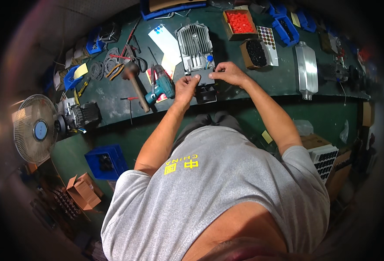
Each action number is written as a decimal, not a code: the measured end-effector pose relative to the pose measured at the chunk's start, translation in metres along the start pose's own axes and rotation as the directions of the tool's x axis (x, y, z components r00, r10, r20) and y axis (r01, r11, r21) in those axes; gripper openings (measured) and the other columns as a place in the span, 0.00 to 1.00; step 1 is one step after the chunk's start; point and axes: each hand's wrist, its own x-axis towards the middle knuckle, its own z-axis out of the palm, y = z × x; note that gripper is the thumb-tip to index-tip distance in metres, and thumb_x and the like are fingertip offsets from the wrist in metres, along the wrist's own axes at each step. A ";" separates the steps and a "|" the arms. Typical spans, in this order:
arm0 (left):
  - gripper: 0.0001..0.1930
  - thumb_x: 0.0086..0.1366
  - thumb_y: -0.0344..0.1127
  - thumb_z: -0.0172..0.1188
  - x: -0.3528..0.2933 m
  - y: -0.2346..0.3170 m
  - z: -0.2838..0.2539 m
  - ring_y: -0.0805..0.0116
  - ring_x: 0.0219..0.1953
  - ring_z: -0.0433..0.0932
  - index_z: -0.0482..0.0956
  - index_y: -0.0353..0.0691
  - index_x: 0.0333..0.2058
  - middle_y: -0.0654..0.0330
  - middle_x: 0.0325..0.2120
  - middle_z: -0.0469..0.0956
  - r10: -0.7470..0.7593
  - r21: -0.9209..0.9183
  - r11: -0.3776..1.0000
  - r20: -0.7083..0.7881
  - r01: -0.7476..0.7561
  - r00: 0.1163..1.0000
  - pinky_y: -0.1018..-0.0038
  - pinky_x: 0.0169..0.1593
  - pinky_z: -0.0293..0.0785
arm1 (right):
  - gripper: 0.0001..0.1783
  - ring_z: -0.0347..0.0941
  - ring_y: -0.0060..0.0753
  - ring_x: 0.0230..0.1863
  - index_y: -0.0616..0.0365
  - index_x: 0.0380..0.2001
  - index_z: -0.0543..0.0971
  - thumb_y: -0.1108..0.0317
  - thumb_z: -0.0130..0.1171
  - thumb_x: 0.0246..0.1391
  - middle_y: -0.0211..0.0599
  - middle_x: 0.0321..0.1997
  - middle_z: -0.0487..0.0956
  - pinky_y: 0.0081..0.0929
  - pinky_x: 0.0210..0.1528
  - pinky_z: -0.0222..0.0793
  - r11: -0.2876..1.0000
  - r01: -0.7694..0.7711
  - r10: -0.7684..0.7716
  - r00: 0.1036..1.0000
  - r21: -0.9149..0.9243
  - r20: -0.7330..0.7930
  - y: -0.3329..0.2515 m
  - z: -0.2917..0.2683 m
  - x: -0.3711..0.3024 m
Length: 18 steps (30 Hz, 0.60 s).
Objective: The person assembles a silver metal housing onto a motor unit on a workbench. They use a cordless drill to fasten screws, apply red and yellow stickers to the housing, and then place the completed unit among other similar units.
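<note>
Head view: I count two bare hands, both at one small dark grey plate (204,77). The plate sits over the near end of one finned metal housing (194,41), on the green workbench (255,81), directly in front of the person. The left hand (185,90) is closed on the plate's left side, thumb on top; the right hand (230,74) pinches the opposite side with its thumb also on top. I cannot make out the fingertips beneath. One blue fitting (210,58) stands just beyond the plate, near the right hand. To the left I record one teal power drill (163,85) and, beside it, one hammer (135,82) with a wooden handle. To the right I record two open cartons: one of red parts (240,22), uncounted, and one of black parts (257,53), likewise uncounted. One sheet of round stickers (268,45) lies beside the latter. Farther right lies one silver metal casing (306,69), well apart from both hands. One fan (39,130) stands at far left.
</note>
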 end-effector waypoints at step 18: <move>0.20 0.63 0.50 0.70 0.000 -0.003 0.003 0.79 0.17 0.64 0.74 0.42 0.27 0.69 0.18 0.70 0.088 0.119 0.990 -0.053 -0.081 0.995 0.78 0.20 0.59 | 0.26 0.75 0.23 0.27 0.61 0.25 0.85 0.45 0.77 0.44 0.32 0.23 0.82 0.28 0.31 0.70 0.996 0.027 -0.024 0.999 -0.087 0.036 0.004 -0.008 0.011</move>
